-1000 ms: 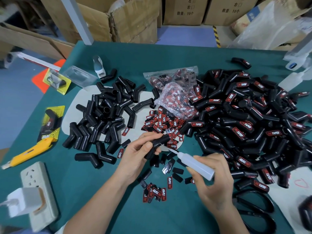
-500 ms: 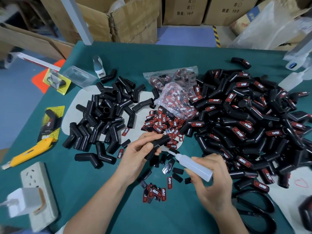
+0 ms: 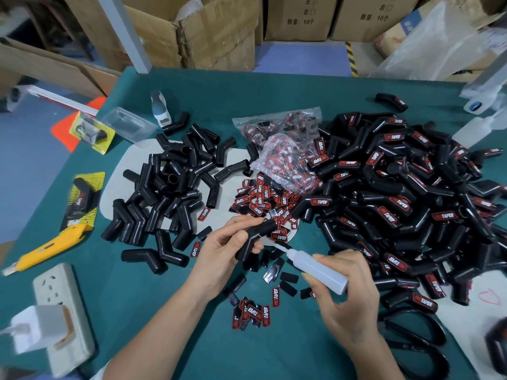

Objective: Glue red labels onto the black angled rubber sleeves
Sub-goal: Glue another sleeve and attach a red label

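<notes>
The sleeve (image 3: 256, 237) gripped by the left-hand fingers (image 3: 241, 237) is smooth, semi-gloss black rubber. The bottle (image 3: 318, 268) under the right-hand fingers (image 3: 337, 256) is translucent matt plastic.

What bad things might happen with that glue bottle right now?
The glue bottle in the right hand points at the sleeve gripped by the left hand. Glue might land on those fingers. Drips could also hit the loose labels lying below, sticking them together.

You are at a small factory packing bench: a green-covered table (image 3: 274, 86) heaped with black rubber sleeves (image 3: 411, 204) (many already labelled), stacked cardboard cartons (image 3: 296, 17) printed with quantities behind it, and bare blue floor (image 3: 24, 165).
</notes>
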Available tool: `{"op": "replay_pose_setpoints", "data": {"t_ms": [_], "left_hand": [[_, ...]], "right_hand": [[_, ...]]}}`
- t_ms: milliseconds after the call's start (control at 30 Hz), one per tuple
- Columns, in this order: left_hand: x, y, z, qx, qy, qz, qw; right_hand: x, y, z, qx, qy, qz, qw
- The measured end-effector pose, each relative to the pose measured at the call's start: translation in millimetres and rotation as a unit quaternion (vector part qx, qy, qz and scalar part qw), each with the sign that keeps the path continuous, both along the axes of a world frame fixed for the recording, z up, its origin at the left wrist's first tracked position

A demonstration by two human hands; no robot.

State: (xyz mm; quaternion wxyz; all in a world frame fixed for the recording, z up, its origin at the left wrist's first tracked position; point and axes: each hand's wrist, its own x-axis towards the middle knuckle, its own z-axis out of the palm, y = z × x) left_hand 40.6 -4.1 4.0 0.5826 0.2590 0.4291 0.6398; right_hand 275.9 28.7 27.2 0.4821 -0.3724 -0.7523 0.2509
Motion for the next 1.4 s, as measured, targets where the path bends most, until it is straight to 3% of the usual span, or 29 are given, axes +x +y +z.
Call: {"op": "replay_pose_setpoints", "data": {"t_ms": [1400], "left_hand": [[0.9,-0.5,4.9,0.0,-0.01,-0.001,1.0]], "right_hand": [[0.6,2.2,1.3,-0.004,-0.005,0.006,1.0]]}}
